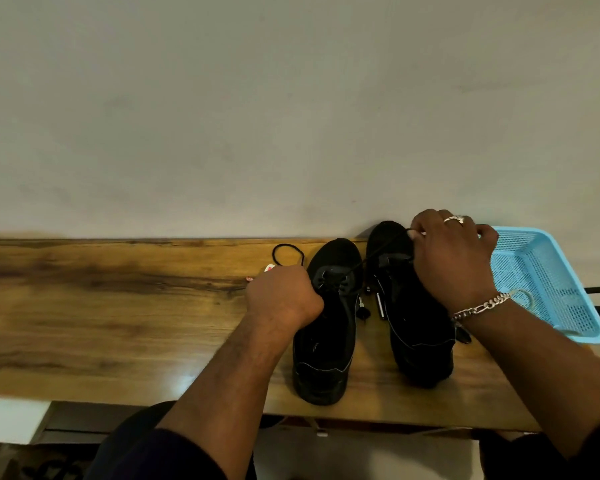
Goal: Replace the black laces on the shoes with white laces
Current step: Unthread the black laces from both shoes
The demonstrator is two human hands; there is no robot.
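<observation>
head view is showing no readable writing on anything. two black shoes are sitting toes to the wall on a wooden worktop (101,306): the left shoe (326,341) and the right shoe (416,327). left hand (281,296) is curling its grip at the left shoe's eyelets. right hand (454,258) is pinching a black lace (378,252) running taut from there. a blue mesh basket (548,271) is lying by a plain grey wall (291,98).
</observation>
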